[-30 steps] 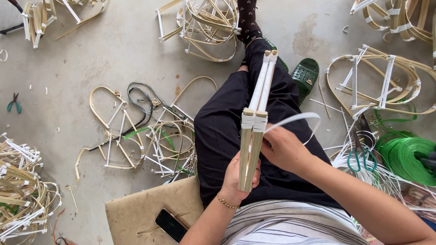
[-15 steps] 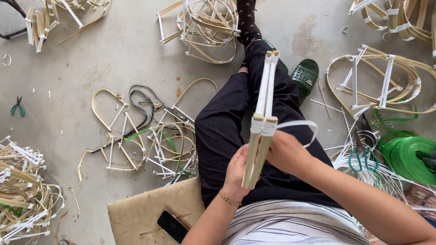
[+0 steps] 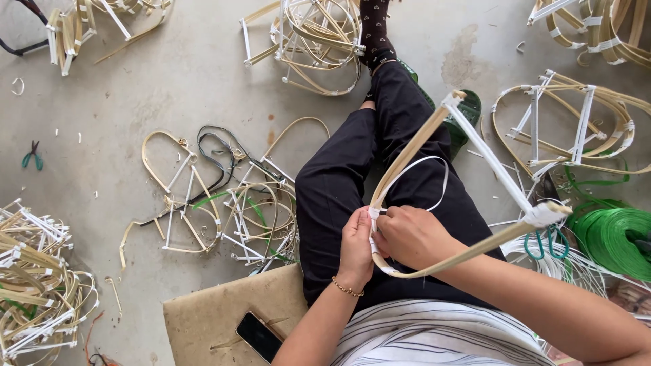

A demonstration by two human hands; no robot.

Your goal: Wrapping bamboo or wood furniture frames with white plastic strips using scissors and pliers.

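I sit on the floor with black trousers, holding a bent bamboo-strip frame [image 3: 434, 135] over my lap. The frame is bound with white plastic strapping at its corners, and a white bar [image 3: 488, 156] runs across it. My left hand [image 3: 356, 245] grips the frame's near bend from the left. My right hand [image 3: 410, 236] is closed on the same bend and on a loose white strap [image 3: 434, 177] that loops up over my thigh. The two hands touch each other at the binding.
Finished bamboo frames lie around: a flat pair [image 3: 217, 203] at my left, heaps at far left [image 3: 34, 285], top [image 3: 319, 41] and right [image 3: 576, 129]. A green strap roll [image 3: 614, 240] and green-handled scissors [image 3: 546, 242] sit at right. A black phone [image 3: 258, 335] rests on cardboard [image 3: 210, 318]. Small pliers [image 3: 30, 156] lie far left.
The frame was edge-on and looked like a straight stick; it has turned and swung right, now showing its open loop shape. Both hands stay at the near bend with the white strap.
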